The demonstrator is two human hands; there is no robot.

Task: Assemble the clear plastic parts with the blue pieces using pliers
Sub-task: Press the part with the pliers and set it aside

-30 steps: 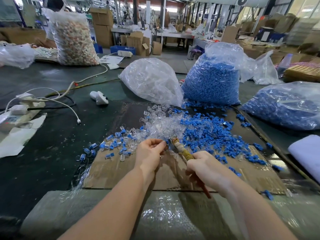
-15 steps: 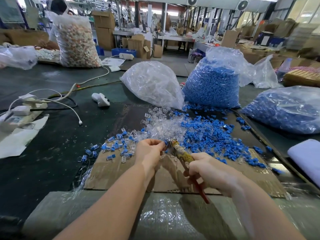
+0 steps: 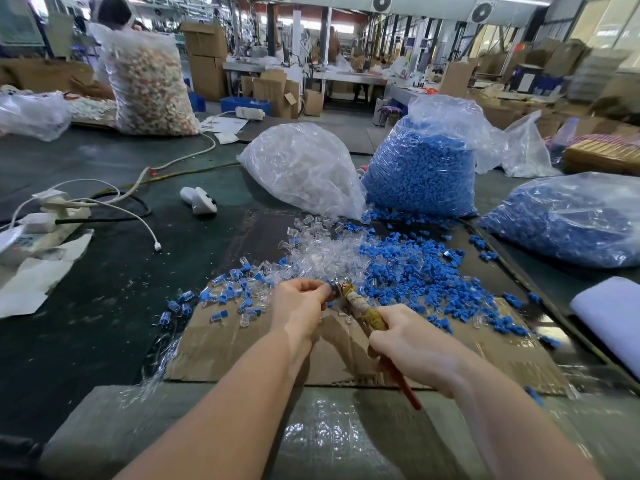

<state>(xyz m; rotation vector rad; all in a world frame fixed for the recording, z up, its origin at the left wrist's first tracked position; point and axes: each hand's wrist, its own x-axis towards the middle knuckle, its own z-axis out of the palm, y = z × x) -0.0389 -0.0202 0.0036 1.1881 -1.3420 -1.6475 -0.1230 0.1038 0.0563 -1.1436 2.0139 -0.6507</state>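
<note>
Blue-in-clear finished units (image 3: pixel 221 299) few, lie left on cardboard (image 3: pixel 242 348). Loose piles (image 3: pixel 398 271), full bags (image 3: pixel 420 171) remain (bulk undone). Left hand (image 3: pixel 299 303) pinches part at pliers (image 3: pixel 360 306) nose; right hand (image 3: pixel 412 344) grips handles.

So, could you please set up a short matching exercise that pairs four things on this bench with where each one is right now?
Things:
1. pliers
2. bag of clear parts
3. white cloth
4. assembled pieces

Places:
A. far right edge of the bench
B. loose, left of the left hand
C. gripped in the right hand
D. left of the upright blue-filled bag

Pairs: 1-C, 2-D, 3-A, 4-B
</note>
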